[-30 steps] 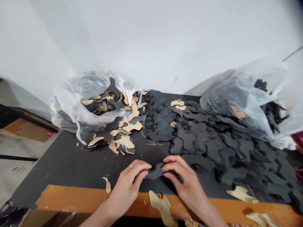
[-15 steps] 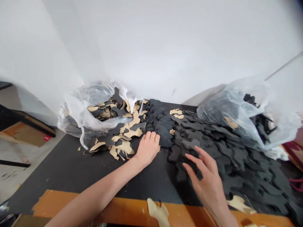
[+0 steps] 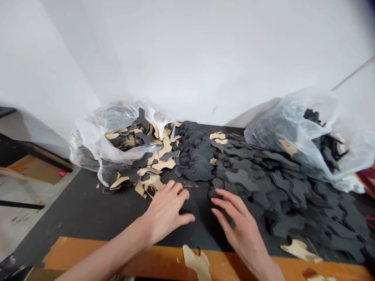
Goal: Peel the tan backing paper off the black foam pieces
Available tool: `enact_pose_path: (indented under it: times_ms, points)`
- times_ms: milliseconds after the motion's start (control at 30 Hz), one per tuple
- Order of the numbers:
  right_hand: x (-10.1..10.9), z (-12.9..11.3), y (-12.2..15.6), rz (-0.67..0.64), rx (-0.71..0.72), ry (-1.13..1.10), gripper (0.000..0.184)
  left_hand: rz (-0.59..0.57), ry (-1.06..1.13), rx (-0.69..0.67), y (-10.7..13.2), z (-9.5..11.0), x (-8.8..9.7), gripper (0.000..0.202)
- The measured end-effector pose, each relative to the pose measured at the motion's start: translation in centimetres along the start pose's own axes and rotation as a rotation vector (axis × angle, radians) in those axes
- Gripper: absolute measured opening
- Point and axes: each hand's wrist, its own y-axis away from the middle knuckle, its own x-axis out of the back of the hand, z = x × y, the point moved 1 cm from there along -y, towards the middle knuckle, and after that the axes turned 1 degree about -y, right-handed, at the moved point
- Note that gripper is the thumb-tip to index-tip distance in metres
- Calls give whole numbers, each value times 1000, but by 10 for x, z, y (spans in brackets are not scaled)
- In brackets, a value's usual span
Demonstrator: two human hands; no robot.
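My left hand (image 3: 166, 208) is over the black tabletop, fingers apart and thumb stretched out, with nothing in it. Just beyond it lies a long overlapping row of black foam cutouts (image 3: 195, 156). Facing it from the right, my right hand (image 3: 238, 224) has its fingers spread and also holds nothing; its fingertips are beside the near edge of a wide heap of wavy black foam pieces (image 3: 238, 177). Tan and black cutouts (image 3: 152, 181) lie loose to the left of the row, close to my left fingers.
A clear plastic bag (image 3: 99, 136) spills tan and black pieces at the back left. Another plastic bag (image 3: 293, 125) with black pieces stands back right. Tan scraps (image 3: 197, 262) lie along the brown front edge (image 3: 158, 257). A white wall (image 3: 187, 58) rises behind the table.
My left hand has come off the near end of the black row and drawn back toward me, its thumb spreading. My right hand has shifted left and slightly nearer, away from the heap.
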Motion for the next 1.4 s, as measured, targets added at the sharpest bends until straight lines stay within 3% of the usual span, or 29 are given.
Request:
enact_pose_path:
  times_ms: [33,100,167,233,300,367,433,533,600,667,733,833,933,1033,1400]
  points:
    - [-4,-2,2,-45,-7,-24,21,-17,18,1,1,-2,4,43]
    - [-12,-8,6,-146,-19,-72,21,62,-6,85,-9,-15,12,46]
    - [-20,-16,8,-229,-16,-109,22,220,-108,298,-31,-36,17,35]
    - [-26,-24,10,-274,3,-130,22,318,-144,452,-57,-61,18,40]
    - [-28,-28,10,-290,18,-134,24,340,-133,477,-78,-83,18,33]
    - [-27,-29,11,-278,26,-135,24,355,-99,465,-87,-98,23,11]
    - [-23,-27,12,-245,25,-144,24,391,-54,445,-84,-104,32,10]
    - [-15,-23,12,-166,0,-175,24,427,43,436,-63,-94,48,16]
    - [-9,-23,10,-109,-51,-211,28,359,171,391,-45,-75,53,23]
    - [-5,-27,3,-54,-127,-258,37,178,571,312,-29,-52,50,22]
    - [-3,-32,-5,-30,-197,-323,46,22,805,315,-15,-29,42,20]
    - [-8,-40,-17,-115,-294,-481,34,-155,1008,356,1,-9,29,19]
    - [-16,-43,-21,-193,-493,-709,10,-275,1085,414,12,-8,22,18]
    - [-20,-43,-20,-200,-653,-901,13,-335,1097,451,19,-14,19,20]
    - [-15,-47,-17,-264,-742,-896,22,-409,1166,453,27,-11,6,16]
